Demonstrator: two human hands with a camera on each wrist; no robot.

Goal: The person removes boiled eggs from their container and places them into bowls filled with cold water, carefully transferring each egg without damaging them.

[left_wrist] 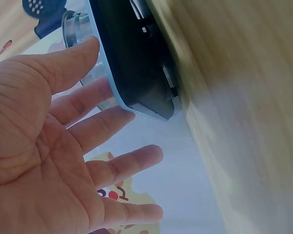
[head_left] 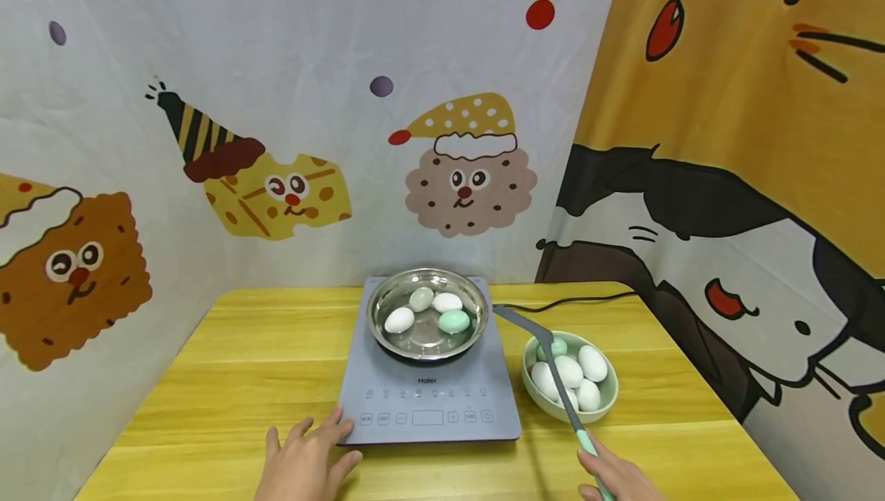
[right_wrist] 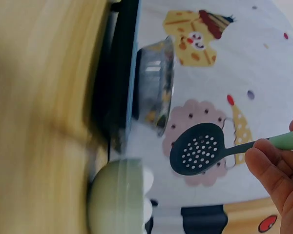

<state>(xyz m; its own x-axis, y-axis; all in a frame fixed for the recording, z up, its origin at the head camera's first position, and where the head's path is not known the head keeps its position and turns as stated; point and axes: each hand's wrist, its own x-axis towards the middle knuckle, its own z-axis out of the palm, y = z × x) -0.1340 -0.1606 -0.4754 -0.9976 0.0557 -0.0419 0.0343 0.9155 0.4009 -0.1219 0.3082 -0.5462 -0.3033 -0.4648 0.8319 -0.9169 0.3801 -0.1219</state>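
Observation:
The left hand [head_left: 304,461] touches the front left corner of a grey induction cooker [head_left: 387,430], fingers spread; the left wrist view shows the palm [left_wrist: 53,156] and fingertips at the cooker's edge [left_wrist: 118,92]. A steel pan [head_left: 426,347] on the cooker holds two white eggs and two greenish ones. Near the table's front the right hand [head_left: 618,478] grips the green handle of a slotted spoon [head_left: 556,363], whose head is raised between pan and bowl. In the right wrist view the fingers [right_wrist: 271,170] pinch the handle beside the perforated spoon head [right_wrist: 198,148].
Right of the cooker stands a light green bowl [head_left: 608,401] with several white eggs and a green one, partly behind the spoon's shaft. A black cable [head_left: 574,300] runs along the back of the wooden table [head_left: 263,347]. Printed cloth [head_left: 290,40] hangs behind and at the sides.

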